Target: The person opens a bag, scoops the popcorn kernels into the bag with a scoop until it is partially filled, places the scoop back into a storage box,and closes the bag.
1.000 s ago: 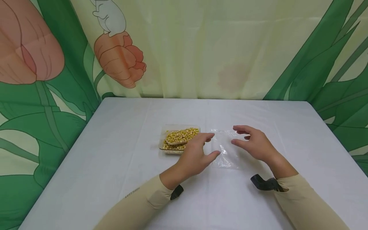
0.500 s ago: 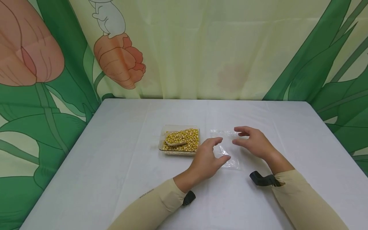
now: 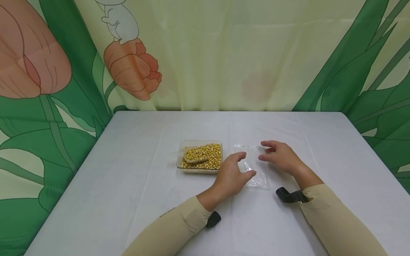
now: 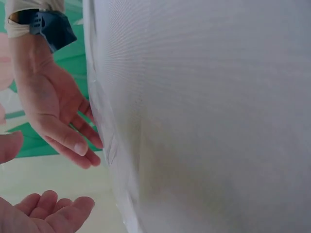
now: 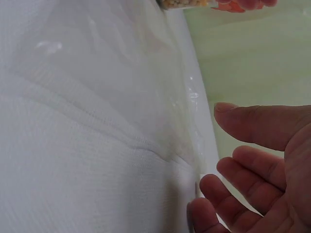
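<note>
Clear plastic bag (image 3: 251, 165): lies flat and crumpled on the white table (image 3: 128, 199), just right of the tray, between both hands.
Left hand (image 3: 232, 174): fingers loosely spread and relaxed, holding nothing; thumb and forefinger at the bag's left edge, contact cannot be told.
Right hand (image 3: 280, 156): open, fingers slightly bent, gripping nothing; fingertips at the bag's right edge.
Clear tray (image 3: 200, 170): filled with yellow corn kernels (image 3: 208, 153); a scoop (image 3: 193, 156) rests in them, also loaded.
</note>
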`<state>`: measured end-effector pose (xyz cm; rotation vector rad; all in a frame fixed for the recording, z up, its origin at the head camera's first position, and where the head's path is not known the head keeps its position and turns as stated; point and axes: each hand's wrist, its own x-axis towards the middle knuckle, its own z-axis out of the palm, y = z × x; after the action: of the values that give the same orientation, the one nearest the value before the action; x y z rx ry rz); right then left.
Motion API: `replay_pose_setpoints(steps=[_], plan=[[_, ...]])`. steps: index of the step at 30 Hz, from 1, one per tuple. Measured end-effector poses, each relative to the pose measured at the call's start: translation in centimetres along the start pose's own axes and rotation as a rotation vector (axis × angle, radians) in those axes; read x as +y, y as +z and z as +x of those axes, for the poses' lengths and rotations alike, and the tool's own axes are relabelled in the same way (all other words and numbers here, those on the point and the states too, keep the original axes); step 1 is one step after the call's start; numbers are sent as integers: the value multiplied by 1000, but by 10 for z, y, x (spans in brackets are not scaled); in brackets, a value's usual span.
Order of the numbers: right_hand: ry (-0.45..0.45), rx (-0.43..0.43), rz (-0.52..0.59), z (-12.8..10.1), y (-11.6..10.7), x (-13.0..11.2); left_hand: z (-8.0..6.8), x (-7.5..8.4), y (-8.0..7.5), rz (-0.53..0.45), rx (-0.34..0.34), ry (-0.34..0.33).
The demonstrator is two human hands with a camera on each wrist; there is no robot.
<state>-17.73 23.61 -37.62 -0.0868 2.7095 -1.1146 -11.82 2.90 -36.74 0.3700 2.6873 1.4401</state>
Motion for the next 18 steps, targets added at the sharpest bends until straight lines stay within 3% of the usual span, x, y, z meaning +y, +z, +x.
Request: replay_pose_setpoints(steps=[18], plan=[[56, 1, -30, 16, 7, 1, 12, -1, 6, -12, -6, -129]])
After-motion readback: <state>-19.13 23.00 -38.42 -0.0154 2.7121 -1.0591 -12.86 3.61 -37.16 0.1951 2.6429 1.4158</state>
